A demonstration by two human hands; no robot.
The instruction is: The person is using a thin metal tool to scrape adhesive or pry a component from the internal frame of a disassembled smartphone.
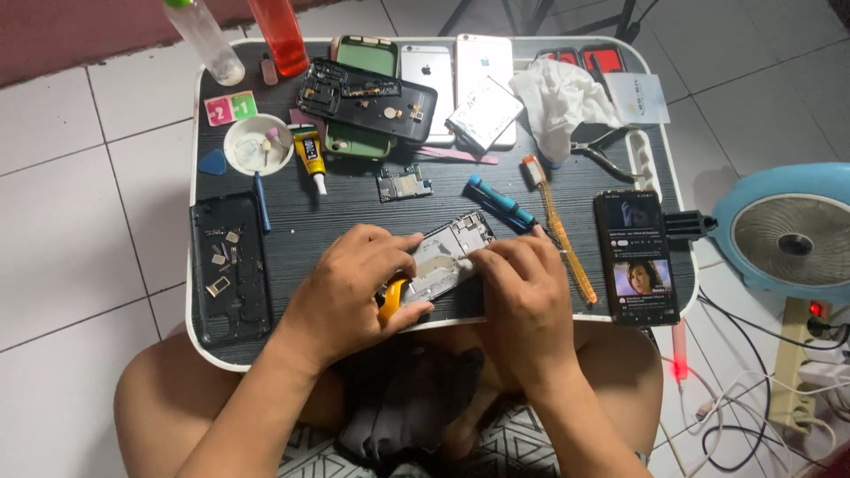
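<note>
An opened phone frame with bare metal insides lies tilted at the front of the small black table. My left hand grips its lower left end, with a yellow-handled tool tucked under the fingers. My right hand rests on the frame's right side, fingertips pressing on its middle. What the right fingers pinch is hidden. A small green circuit board lies just beyond the frame.
A blue screwdriver, a toothbrush, a glue tube, a white dish and several phone bodies crowd the table. A lit phone lies at the right edge. A blue fan stands right.
</note>
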